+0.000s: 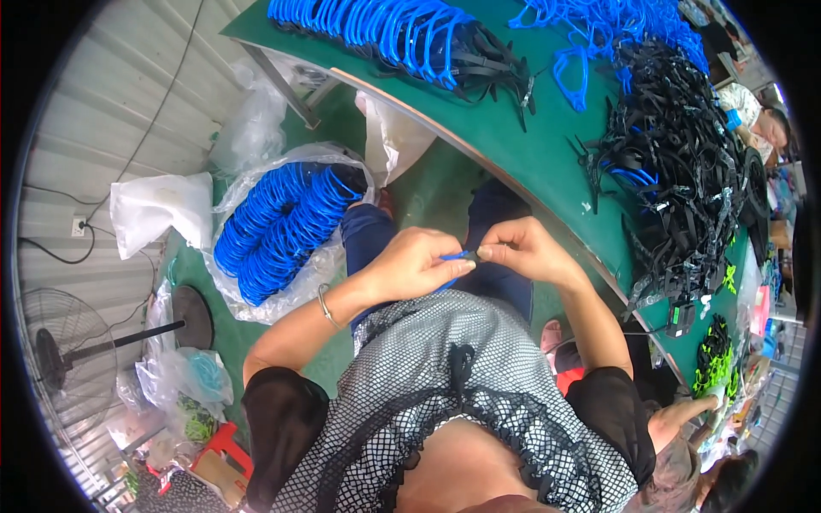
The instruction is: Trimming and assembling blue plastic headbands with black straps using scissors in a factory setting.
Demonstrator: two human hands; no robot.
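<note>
Both hands meet in front of my lap. My left hand is closed around a thin blue plastic piece, whose blue shows between the fingers and just below them. With thumb and forefinger pinched, my right hand is at a small dark end next to the blue piece; the fingers cover most of it, so its kind is hard to make out. To the left, a clear plastic bag stands open on the floor, filled with stacked blue loop-shaped frames.
Beyond my hands runs a green table. It carries a row of blue frames with black straps, a loose blue pile and a heap of black straps. A fan stands at left. Other people work at right.
</note>
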